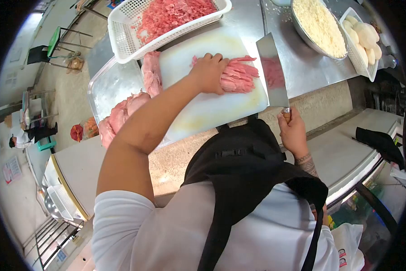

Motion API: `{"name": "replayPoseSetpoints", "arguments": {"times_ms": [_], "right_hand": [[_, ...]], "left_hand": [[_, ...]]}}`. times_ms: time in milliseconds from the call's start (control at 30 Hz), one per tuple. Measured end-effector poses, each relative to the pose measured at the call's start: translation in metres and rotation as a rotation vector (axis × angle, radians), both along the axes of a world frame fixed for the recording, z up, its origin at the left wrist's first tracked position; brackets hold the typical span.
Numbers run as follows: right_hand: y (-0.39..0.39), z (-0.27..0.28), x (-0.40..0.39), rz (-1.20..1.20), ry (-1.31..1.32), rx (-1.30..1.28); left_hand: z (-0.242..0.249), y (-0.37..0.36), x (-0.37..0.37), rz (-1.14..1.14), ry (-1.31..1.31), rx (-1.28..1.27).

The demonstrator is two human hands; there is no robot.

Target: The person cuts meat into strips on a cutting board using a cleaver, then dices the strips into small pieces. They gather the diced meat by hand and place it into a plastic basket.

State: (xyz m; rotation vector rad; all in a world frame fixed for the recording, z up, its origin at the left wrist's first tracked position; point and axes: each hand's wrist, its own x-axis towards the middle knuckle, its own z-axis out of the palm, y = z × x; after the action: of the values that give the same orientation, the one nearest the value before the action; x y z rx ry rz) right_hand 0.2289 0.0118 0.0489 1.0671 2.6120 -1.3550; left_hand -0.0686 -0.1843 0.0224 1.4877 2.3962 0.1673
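Observation:
Strips of pink raw meat [241,77] lie bunched on a white cutting board [189,110]. My left hand [209,73] rests over the left end of the bunch, its fingers bent round the meat. In my right hand [292,131] is the wooden handle of a broad cleaver [273,72]. The blade stands just right of the strips, beside the board's right edge, and mirrors some pink. Larger uncut pieces of meat [124,113] lie at the board's left side, partly on a metal tray [104,88].
A white basket [121,40] of diced meat stands behind the board. At the back right are a metal bowl [302,34] of chopped pale food and a white basket [363,65] of pale round pieces. Another person [27,135] is far off at the left.

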Motion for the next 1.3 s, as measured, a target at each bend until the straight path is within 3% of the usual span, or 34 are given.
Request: {"name": "replayPoseSetpoints", "arguments": {"times_ms": [133, 300, 400, 500, 600, 700, 767, 867, 967, 1167, 1200, 1300], "right_hand": [[0.011, -0.007, -0.001, 0.096, 0.099, 0.032], [0.02, 0.013, -0.028, 0.202, -0.005, -0.054], [0.028, 0.018, -0.044, 0.349, -0.015, -0.015], [0.041, 0.021, -0.059, 0.499, -0.054, 0.079], [0.052, 0.016, -0.067, 0.584, -0.103, 0.143], [0.06, 0.011, -0.076, 0.651, -0.131, 0.155], [0.064, 0.008, -0.078, 0.684, -0.138, 0.143], [0.066, 0.004, -0.086, 0.714, -0.093, 0.14], [0.065, 0.002, -0.089, 0.732, -0.054, 0.138], [0.068, 0.002, -0.09, 0.726, -0.048, 0.122], [0.069, 0.003, -0.09, 0.733, -0.051, 0.132], [0.07, 0.002, -0.092, 0.72, -0.05, 0.122]], "left_hand": [[-0.001, -0.027, 0.049, 0.331, 0.007, -0.04], [-0.001, -0.051, 0.095, 0.826, 0.021, -0.012], [0.0, -0.047, 0.098, 0.836, 0.053, -0.052], [-0.01, -0.042, 0.106, 0.809, 0.293, -0.032], [-0.015, -0.035, 0.096, 0.855, 0.175, 0.164], [-0.012, -0.036, 0.058, 0.988, -0.206, 0.203], [-0.036, -0.038, 0.028, 1.053, -0.043, 0.375], [-0.022, -0.029, -0.011, 0.915, -0.159, 0.023], [-0.058, -0.021, -0.043, 0.703, -0.065, -0.053], [0.026, -0.046, -0.017, 0.787, -0.257, 0.472], [0.029, -0.051, -0.005, 0.763, -0.227, 0.456], [0.029, -0.06, 0.038, 0.727, -0.075, 0.088]]}}
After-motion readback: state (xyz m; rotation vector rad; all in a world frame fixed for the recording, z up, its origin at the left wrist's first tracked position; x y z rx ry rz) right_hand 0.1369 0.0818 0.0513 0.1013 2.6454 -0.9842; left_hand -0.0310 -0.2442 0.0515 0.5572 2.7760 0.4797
